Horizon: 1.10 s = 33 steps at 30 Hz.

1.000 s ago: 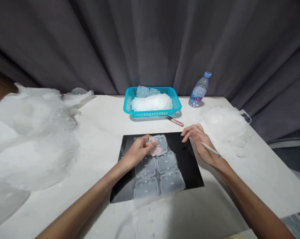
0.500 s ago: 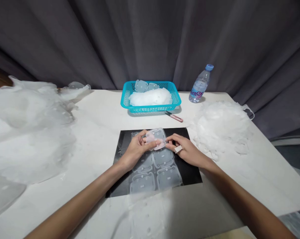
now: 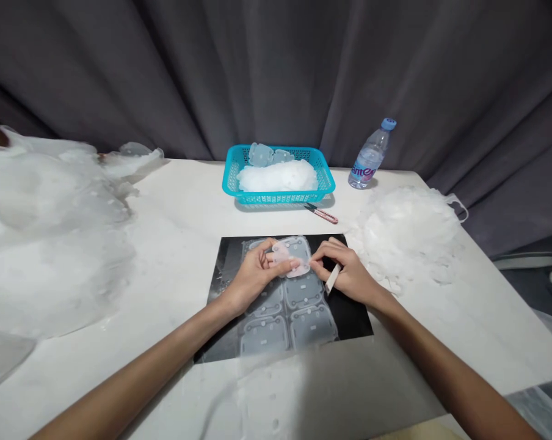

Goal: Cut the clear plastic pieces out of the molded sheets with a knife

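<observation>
A translucent, rounded-square soft plastic piece (image 3: 298,247) with small holes and bumps is held up over a black mat (image 3: 356,321). My left hand (image 3: 255,275) grips its left and lower part, thumb on top. At its right edge, the fingertips of my right hand (image 3: 347,269) are pinched together. A short white stick-like tool (image 3: 333,279) is tucked in the right fingers and points down; its kind is unclear. Beneath both hands lies a sheet of joined translucent squares (image 3: 312,327), its far part partly covered by the hands.
Behind the mat stands a blue basket (image 3: 278,197) holding white translucent pieces. Thread snips (image 3: 322,213) lie before it, and a water bottle (image 3: 369,159) stands to its right. White translucent material is heaped at left (image 3: 51,244), with a pile of scraps (image 3: 408,229) at right.
My right hand has turned a little, and the white tool now shows longer and more tilted. The held piece stays in my left hand. The view has shifted slightly.
</observation>
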{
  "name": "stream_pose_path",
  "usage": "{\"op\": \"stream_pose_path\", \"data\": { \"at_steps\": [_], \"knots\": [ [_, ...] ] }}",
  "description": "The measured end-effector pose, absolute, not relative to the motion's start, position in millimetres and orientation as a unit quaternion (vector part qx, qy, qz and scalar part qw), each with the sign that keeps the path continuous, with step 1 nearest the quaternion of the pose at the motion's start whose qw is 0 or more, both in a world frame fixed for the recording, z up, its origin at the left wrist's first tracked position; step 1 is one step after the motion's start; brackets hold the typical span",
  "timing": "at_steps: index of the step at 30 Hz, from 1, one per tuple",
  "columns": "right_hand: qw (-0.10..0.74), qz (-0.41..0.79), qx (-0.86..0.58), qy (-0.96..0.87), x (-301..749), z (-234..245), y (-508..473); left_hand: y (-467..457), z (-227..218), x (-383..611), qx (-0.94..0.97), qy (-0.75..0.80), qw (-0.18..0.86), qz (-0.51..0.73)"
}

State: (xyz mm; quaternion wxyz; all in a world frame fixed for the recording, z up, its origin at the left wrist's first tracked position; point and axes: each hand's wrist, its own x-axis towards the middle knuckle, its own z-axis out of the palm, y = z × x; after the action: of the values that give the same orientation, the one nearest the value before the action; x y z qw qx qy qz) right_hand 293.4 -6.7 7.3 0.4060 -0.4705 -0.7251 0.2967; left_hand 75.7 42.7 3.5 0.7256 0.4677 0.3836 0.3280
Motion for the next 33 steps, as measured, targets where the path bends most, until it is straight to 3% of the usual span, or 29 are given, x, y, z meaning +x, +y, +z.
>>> {"op": "stream_pose_path", "data": {
  "at_steps": [10,20,33],
  "knots": [
    [0.361,0.115,-0.523,-0.763,287.3,-12.1,3.2,45.1,12.4,73.5,0.469,0.418,0.729,0.271],
    [0.376,0.308,-0.497,-0.719,304.9,4.6,3.4,45.5,11.3,73.1,0.507,0.416,0.704,0.273],
    [0.364,0.394,-0.498,-0.681,303.0,9.9,-4.6,39.3,16.4,81.3,0.452,0.416,0.728,0.305]
  ]
}}
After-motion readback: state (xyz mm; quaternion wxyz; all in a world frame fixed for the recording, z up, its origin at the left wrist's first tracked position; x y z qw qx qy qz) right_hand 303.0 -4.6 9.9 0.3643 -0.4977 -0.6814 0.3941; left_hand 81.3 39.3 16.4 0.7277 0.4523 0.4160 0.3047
